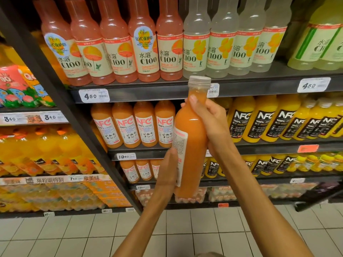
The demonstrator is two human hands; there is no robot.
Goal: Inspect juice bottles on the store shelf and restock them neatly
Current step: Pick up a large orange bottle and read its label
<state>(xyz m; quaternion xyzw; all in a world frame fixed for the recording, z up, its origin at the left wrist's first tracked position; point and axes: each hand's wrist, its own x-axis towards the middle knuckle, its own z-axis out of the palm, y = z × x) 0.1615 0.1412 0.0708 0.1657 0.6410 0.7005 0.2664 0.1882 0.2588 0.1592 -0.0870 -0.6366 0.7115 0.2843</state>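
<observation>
Upright, orange juice bottle point(191, 138), cap up, right hand point(213, 123) gripping neck, left hand point(167, 167) gripping label

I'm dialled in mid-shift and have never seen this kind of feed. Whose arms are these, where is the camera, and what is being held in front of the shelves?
There is no machine here: a person works with bare hands, and the one picture comes from a wide-angle camera on their head, looking forward and down. The left hand holds the lower body of a tall clear plastic bottle of orange-pink juice, on the label side; the right hand grips its shoulder and neck. Its label faces left, so it cannot be read. Behind stands a dark metal store shelf. A row of white-labelled NFC bottles of the same juice stands on the middle level, black-labelled NFC orange juice bottles to their right, and pink C100 drink bottles above.
</observation>
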